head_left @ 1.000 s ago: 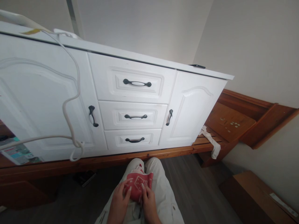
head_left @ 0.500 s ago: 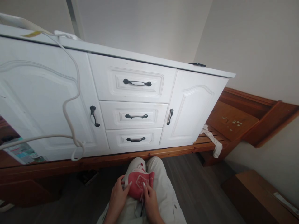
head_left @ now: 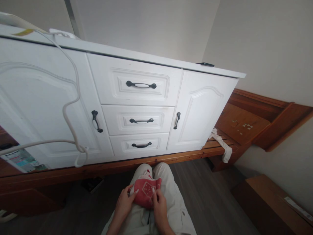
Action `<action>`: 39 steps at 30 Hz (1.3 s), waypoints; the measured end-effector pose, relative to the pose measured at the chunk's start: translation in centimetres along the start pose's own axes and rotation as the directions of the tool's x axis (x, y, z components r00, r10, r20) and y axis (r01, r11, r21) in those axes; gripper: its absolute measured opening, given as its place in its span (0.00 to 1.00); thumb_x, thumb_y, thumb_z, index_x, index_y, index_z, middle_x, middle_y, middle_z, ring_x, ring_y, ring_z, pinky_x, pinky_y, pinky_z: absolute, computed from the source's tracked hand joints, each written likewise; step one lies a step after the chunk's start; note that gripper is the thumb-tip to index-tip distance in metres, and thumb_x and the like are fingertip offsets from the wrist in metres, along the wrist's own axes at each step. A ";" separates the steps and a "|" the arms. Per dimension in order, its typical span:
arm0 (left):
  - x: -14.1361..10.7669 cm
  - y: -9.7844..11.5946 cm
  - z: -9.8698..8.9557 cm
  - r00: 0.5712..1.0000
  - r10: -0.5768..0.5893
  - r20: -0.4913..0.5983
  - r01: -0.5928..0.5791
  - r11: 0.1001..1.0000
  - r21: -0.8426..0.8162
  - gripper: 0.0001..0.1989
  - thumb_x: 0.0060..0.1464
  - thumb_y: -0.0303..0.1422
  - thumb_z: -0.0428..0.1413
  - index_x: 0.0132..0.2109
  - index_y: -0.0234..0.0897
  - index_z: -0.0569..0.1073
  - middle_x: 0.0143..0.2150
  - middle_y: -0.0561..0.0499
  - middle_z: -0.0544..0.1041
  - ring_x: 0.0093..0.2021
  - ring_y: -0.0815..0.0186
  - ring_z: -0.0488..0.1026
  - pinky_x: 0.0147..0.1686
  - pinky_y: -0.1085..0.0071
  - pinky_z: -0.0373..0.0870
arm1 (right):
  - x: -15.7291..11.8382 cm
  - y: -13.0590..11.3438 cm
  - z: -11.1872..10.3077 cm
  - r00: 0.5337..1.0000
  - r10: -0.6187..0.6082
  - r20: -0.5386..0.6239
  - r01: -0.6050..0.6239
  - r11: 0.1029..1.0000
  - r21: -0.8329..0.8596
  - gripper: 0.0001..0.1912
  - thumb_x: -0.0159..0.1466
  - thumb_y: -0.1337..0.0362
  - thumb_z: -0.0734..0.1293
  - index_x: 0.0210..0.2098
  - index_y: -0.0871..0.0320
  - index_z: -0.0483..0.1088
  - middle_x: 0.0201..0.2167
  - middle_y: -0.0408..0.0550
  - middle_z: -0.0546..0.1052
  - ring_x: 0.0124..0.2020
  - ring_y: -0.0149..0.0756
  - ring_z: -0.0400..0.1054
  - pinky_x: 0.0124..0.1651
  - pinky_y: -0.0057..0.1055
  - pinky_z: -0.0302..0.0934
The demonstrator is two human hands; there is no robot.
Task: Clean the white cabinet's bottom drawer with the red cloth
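Observation:
A red cloth (head_left: 144,192) with a white outlined pattern and pale edging lies across my knees. On its left edge, my left hand (head_left: 124,200) grips it between thumb and fingers. My right hand (head_left: 159,202) is closed in a pinch at the cloth's right side, fingertips against the fabric. Whether something thin is also in that pinch, I cannot make out. Pale trousers (head_left: 174,202) cover my legs under the cloth.
Ahead stands a white cabinet (head_left: 141,112) with dark handles, on a wooden bench frame (head_left: 122,165). A white cable (head_left: 69,124) hangs down its left front. A white garment (head_left: 223,147) drapes over the bench at right. A cardboard box (head_left: 271,202) stands at lower right.
My right hand has shifted slightly up and right along the cloth. My left hand keeps its hold. The view has moved a little.

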State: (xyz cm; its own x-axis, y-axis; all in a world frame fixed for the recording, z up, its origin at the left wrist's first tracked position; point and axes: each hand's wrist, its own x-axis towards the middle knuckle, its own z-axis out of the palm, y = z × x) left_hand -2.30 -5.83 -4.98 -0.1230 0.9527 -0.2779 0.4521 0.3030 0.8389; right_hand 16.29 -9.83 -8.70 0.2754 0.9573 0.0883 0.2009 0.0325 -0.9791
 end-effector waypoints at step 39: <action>-1.1 -1.9 -7.2 0.990 -0.021 -0.141 -0.025 0.948 -0.317 0.41 0.38 0.49 0.66 0.56 0.29 0.76 0.41 0.42 0.85 0.46 0.50 0.81 0.48 0.61 0.75 | 4.7 -2.7 1.0 0.895 0.039 0.445 -0.020 0.999 -0.048 0.09 0.58 0.63 0.66 0.34 0.53 0.59 0.29 0.38 0.65 0.31 0.34 0.60 0.38 0.32 0.56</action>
State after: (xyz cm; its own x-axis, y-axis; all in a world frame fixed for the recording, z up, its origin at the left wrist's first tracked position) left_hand -9.40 -7.27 -2.86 -0.2559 0.9398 -0.2266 0.1520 0.2706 0.9506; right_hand 16.12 -5.15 -5.84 -0.1645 0.9855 -0.0408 0.2405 -0.0001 -0.9707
